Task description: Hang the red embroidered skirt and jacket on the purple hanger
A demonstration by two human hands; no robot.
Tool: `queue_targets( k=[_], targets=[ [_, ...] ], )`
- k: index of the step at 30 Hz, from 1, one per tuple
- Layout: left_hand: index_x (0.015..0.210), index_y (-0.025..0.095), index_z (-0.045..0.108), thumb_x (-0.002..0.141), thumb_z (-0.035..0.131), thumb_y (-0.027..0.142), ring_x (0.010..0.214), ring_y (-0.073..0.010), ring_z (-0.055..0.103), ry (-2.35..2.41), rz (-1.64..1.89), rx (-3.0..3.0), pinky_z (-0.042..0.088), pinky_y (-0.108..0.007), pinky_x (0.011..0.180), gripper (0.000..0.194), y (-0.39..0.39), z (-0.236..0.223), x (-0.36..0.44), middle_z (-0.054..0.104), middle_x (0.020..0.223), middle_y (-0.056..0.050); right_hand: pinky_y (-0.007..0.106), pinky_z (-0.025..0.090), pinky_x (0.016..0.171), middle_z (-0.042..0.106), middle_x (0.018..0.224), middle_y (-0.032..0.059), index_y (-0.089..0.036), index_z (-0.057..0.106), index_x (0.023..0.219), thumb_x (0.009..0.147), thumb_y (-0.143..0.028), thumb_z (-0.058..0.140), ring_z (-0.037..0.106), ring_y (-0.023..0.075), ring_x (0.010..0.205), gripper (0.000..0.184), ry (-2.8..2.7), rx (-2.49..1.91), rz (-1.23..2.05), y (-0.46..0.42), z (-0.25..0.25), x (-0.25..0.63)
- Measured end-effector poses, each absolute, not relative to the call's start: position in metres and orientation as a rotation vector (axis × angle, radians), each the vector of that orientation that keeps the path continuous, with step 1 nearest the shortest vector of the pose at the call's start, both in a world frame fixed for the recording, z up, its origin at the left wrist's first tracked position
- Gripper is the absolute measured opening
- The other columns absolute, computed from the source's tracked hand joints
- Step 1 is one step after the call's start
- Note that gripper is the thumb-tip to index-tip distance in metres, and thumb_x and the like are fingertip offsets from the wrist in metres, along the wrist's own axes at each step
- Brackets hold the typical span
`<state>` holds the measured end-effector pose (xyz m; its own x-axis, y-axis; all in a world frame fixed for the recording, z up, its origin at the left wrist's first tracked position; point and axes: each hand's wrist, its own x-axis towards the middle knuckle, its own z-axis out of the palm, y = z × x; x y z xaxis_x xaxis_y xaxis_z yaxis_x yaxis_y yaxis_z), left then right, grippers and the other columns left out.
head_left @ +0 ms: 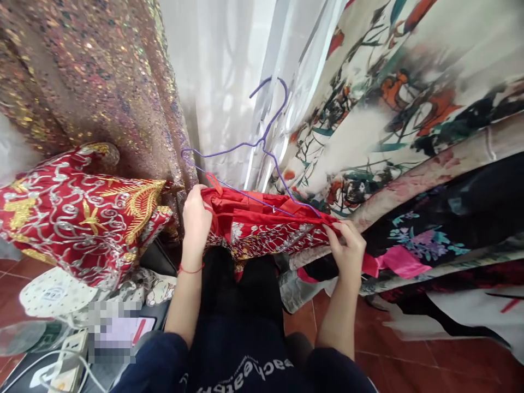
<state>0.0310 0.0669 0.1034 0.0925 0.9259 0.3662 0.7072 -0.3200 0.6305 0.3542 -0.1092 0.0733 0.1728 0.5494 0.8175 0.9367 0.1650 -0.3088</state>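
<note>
A red garment [262, 226] with silver embroidery hangs stretched between both hands in the middle of the view. My left hand [196, 218] grips its left end, a red thread bracelet on the wrist. At the right end my right hand [347, 245] pinches the fabric. A thin purple wire hanger [262, 144] sits in the top of the garment, its hook pointing up in front of white sheer curtain cloth.
A sequined gold fabric [82, 71] hangs at upper left. A red and gold embroidered garment [82, 218] lies at left. Floral printed clothes [409, 109] hang at right, with a pink ribbon [397, 259]. A power strip [69, 360] lies at lower left on the red tile floor [409, 365].
</note>
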Motion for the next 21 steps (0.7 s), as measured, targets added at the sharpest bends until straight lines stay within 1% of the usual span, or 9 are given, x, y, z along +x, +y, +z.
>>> queue_targets(
  k=[2, 4, 7, 9, 11, 14, 17, 19, 21],
  targets=[
    [0.129, 0.014, 0.055, 0.084, 0.037, 0.005, 0.117, -0.0276, 0.064, 1.441, 0.919, 2.216, 0.048, -0.043, 0.106, 0.050, 0.053, 0.111, 0.016, 0.067, 0.124, -0.015, 0.028, 0.048, 0.066, 0.060, 0.079, 0.0004, -0.022, 0.061, 0.084, 0.091, -0.025, 0.067, 0.060, 0.0153, 0.072, 0.010, -1.454, -1.507, -0.503, -0.118, 0.076, 0.349],
    [0.133, 0.016, 0.054, 0.089, 0.043, 0.019, 0.124, -0.0299, 0.060, 1.199, 0.686, 2.356, 0.045, -0.048, 0.110, 0.046, 0.036, 0.121, -0.002, 0.065, 0.130, -0.015, 0.028, 0.048, 0.066, 0.059, 0.077, -0.0003, -0.022, 0.058, 0.082, 0.091, -0.027, 0.067, 0.059, 0.0151, 0.070, 0.014, -1.421, -1.521, -0.471, -0.123, 0.077, 0.344],
    [0.145, 0.025, 0.049, 0.090, 0.050, 0.038, 0.141, -0.0302, 0.047, 0.864, 0.441, 2.461, 0.035, -0.050, 0.120, 0.056, 0.010, 0.139, -0.028, 0.055, 0.147, -0.012, 0.029, 0.048, 0.066, 0.057, 0.074, -0.0004, -0.022, 0.056, 0.080, 0.093, -0.029, 0.065, 0.057, 0.0153, 0.069, 0.017, -1.408, -1.550, -0.426, -0.124, 0.074, 0.338],
    [0.148, 0.030, 0.047, 0.093, 0.050, 0.041, 0.148, -0.0282, 0.039, 0.705, 0.390, 2.477, 0.029, -0.049, 0.124, 0.057, -0.001, 0.149, -0.035, 0.049, 0.154, -0.008, 0.029, 0.048, 0.066, 0.057, 0.075, 0.0002, -0.022, 0.056, 0.080, 0.093, -0.029, 0.064, 0.057, 0.0157, 0.069, 0.017, -1.414, -1.553, -0.414, -0.123, 0.071, 0.336],
    [0.145, 0.032, 0.051, 0.094, 0.051, 0.043, 0.150, -0.0262, 0.036, 0.573, 0.394, 2.462, 0.027, -0.047, 0.126, 0.052, -0.005, 0.151, -0.028, 0.049, 0.155, -0.006, 0.029, 0.048, 0.066, 0.059, 0.076, 0.0009, -0.022, 0.057, 0.080, 0.093, -0.028, 0.063, 0.059, 0.0159, 0.070, 0.016, -1.423, -1.533, -0.411, -0.123, 0.067, 0.332],
    [0.142, 0.025, 0.052, 0.096, 0.052, 0.049, 0.142, -0.0255, 0.047, 0.552, 0.482, 2.391, 0.035, -0.045, 0.122, 0.052, -0.007, 0.138, 0.006, 0.055, 0.148, -0.010, 0.029, 0.048, 0.067, 0.060, 0.078, 0.0013, -0.022, 0.059, 0.080, 0.091, -0.025, 0.065, 0.060, 0.0160, 0.072, 0.013, -1.426, -1.479, -0.402, -0.128, 0.065, 0.322],
    [0.143, 0.015, 0.048, 0.094, 0.049, 0.063, 0.134, -0.0325, 0.054, 0.794, 0.486, 2.418, 0.040, -0.051, 0.116, 0.069, -0.016, 0.111, 0.049, 0.057, 0.143, -0.018, 0.028, 0.048, 0.066, 0.060, 0.079, 0.0009, -0.023, 0.060, 0.082, 0.090, -0.022, 0.066, 0.059, 0.0151, 0.072, 0.010, -1.440, -1.429, -0.357, -0.137, 0.065, 0.308],
    [0.140, 0.013, 0.049, 0.090, 0.051, 0.069, 0.128, -0.0366, 0.057, 0.845, 0.417, 2.458, 0.044, -0.054, 0.109, 0.075, -0.025, 0.094, 0.070, 0.060, 0.137, -0.020, 0.028, 0.047, 0.064, 0.060, 0.078, 0.0007, -0.022, 0.060, 0.082, 0.090, -0.023, 0.065, 0.058, 0.0145, 0.070, 0.010, -1.450, -1.425, -0.294, -0.144, 0.065, 0.299],
    [0.133, 0.013, 0.054, 0.089, 0.052, 0.071, 0.122, -0.0362, 0.061, 0.822, 0.418, 2.452, 0.048, -0.052, 0.103, 0.072, -0.035, 0.084, 0.084, 0.065, 0.128, -0.018, 0.027, 0.046, 0.061, 0.058, 0.074, -0.0004, -0.022, 0.058, 0.079, 0.090, -0.024, 0.065, 0.055, 0.0135, 0.066, 0.013, -1.442, -1.440, -0.211, -0.150, 0.063, 0.291]
  ],
)
